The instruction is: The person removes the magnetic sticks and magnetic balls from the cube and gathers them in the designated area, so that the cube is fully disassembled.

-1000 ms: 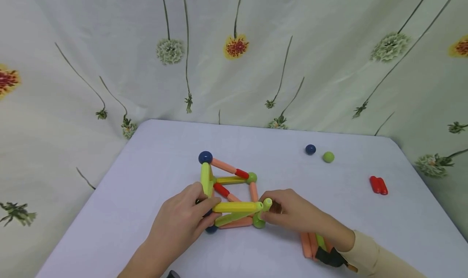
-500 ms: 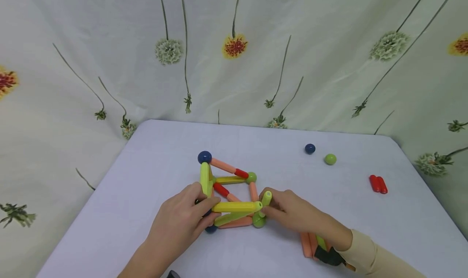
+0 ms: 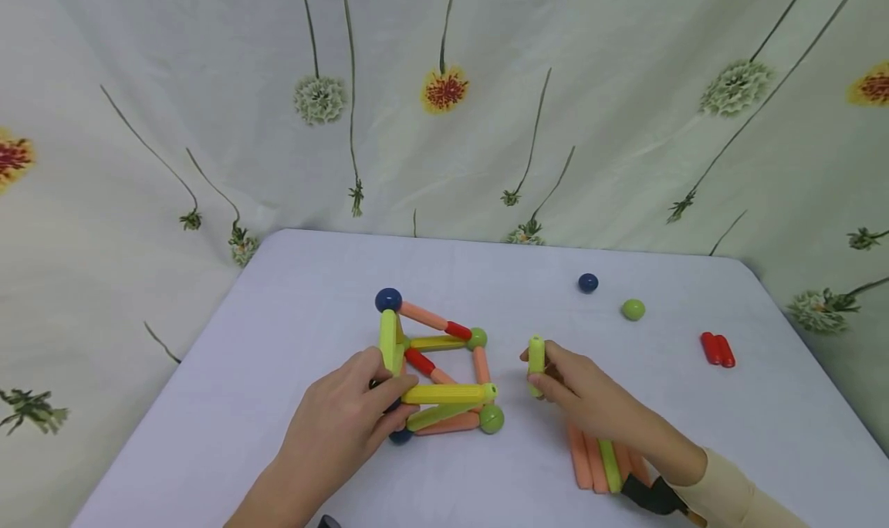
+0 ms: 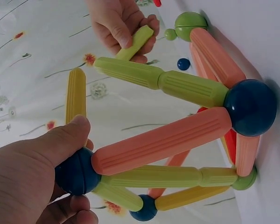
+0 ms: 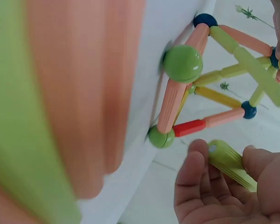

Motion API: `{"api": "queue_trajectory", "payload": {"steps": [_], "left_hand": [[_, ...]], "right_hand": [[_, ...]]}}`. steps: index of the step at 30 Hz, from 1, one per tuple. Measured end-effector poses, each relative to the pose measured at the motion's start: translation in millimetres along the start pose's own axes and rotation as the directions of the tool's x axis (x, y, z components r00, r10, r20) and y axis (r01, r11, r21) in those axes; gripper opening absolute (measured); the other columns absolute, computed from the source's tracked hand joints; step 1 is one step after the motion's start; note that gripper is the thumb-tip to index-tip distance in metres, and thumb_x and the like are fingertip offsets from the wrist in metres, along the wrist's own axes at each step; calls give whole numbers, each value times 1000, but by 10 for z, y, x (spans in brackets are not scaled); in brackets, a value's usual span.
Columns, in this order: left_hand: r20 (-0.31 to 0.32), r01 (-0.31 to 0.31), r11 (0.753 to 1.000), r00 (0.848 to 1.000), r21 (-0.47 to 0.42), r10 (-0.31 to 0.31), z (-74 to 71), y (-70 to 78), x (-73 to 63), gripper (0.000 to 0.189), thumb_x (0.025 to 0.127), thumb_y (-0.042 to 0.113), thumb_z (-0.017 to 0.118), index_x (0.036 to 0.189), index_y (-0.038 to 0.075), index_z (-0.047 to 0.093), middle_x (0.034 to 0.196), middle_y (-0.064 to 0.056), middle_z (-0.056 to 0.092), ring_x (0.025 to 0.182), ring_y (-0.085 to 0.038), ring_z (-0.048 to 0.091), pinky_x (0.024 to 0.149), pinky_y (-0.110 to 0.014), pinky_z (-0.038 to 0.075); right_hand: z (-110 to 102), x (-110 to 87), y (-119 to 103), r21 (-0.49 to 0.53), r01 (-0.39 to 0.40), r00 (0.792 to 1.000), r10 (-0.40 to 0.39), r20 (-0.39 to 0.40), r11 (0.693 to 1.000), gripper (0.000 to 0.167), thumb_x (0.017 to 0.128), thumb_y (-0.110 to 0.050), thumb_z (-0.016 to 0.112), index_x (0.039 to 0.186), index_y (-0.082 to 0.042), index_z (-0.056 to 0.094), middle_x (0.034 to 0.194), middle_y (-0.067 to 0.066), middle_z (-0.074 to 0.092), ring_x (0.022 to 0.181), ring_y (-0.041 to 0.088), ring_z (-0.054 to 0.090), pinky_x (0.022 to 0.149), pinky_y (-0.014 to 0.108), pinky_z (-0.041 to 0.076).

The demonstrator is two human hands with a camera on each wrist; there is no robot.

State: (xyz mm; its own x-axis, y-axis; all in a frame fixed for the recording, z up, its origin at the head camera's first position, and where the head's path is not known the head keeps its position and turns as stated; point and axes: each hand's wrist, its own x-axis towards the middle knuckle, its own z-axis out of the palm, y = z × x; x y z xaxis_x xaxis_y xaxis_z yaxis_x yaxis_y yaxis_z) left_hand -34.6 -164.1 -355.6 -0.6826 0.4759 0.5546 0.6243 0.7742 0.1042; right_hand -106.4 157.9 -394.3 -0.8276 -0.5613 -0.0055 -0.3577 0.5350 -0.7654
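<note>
A frame of magnetic building sticks and balls stands on the white table, with blue balls and green balls at its corners. My left hand (image 3: 347, 428) grips one of its upper blue balls (image 4: 77, 172) between thumb and fingers. A yellow stick (image 3: 444, 394) juts from that ball to the right. Low at the frame's right front corner sits a green ball (image 3: 491, 418). To the right of it, apart from the frame, my right hand (image 3: 586, 393) pinches a light green stick (image 3: 536, 366), held roughly upright. Its white end tip shows in the right wrist view.
Orange sticks and a green stick (image 3: 610, 466) lie in a row under my right forearm, beside a black strap (image 3: 653, 495). Farther back are a loose blue ball (image 3: 588, 283), a loose green ball (image 3: 633, 309) and two short red sticks (image 3: 718, 350). Flowered cloth (image 3: 625, 165) hangs behind.
My right hand has drawn the light green stick away from the front green ball, to the right. The loose green ball at the back has rolled slightly nearer. My left hand stays on the frame.
</note>
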Motion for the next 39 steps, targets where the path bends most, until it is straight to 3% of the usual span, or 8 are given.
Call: {"api": "queue_trajectory", "payload": {"steps": [3,8,12,16,24,31,35,39], "left_hand": [[-1,-1,1000,1000,2,1,1,0,0,36,66,21,91,98,17,75,84,4,43,69,-5,43,52,-14,37],[-2,2,1000,1000,1,-2,8,-4,-4,33,70,23,89,98,18,75,85,5,44,70,-5,43,53,-14,37],[1,5,1000,1000,-2,-5,11,-5,-9,32,71,24,89,99,18,75,86,5,45,70,-5,43,53,-13,37],[0,0,1000,1000,-5,0,13,-7,-7,32,71,24,88,99,18,74,86,5,45,70,-5,44,53,-14,38],[1,0,1000,1000,-2,0,8,-13,-10,32,71,24,89,99,18,74,87,5,45,71,-5,44,53,-14,38],[-3,-7,1000,1000,-7,7,14,-11,-3,30,74,26,87,100,18,75,87,4,45,71,-5,45,53,-14,39],[4,-3,1000,1000,-2,3,11,-9,0,30,75,28,86,100,18,75,87,4,45,71,-5,44,53,-14,39],[11,3,1000,1000,-2,-3,12,-3,5,31,74,28,87,101,17,76,87,4,46,71,-5,44,53,-14,39]], "right_hand": [[-64,-76,56,12,-13,998,13,-58,1000,25,102,-20,54,123,-8,51,89,3,60,77,17,59,65,29,52],[-148,-215,173,-48,-40,985,31,-170,998,33,99,-25,59,127,-12,47,87,-1,60,71,15,55,58,26,49],[-205,-349,267,-99,-121,962,92,-255,988,40,96,-27,64,129,-12,48,84,-5,60,69,13,52,56,25,45],[-262,-519,357,-104,-225,939,187,-287,969,40,95,-25,66,129,-12,51,87,-3,62,69,13,55,56,25,48],[-371,-838,548,-181,-423,892,372,-258,888,55,91,-29,69,134,-1,52,90,1,62,72,14,55,55,26,49],[-378,-1037,686,-213,-580,815,558,-158,786,67,86,-36,73,134,4,50,81,0,59,67,15,54,56,28,48],[-320,-1106,708,-180,-613,790,604,-108,770,70,83,-41,75,132,4,52,78,-1,58,63,15,55,55,29,48],[-266,-1137,675,-131,-619,786,614,-78,775,67,82,-39,76,131,1,54,78,0,59,61,16,56,55,29,48]]}}
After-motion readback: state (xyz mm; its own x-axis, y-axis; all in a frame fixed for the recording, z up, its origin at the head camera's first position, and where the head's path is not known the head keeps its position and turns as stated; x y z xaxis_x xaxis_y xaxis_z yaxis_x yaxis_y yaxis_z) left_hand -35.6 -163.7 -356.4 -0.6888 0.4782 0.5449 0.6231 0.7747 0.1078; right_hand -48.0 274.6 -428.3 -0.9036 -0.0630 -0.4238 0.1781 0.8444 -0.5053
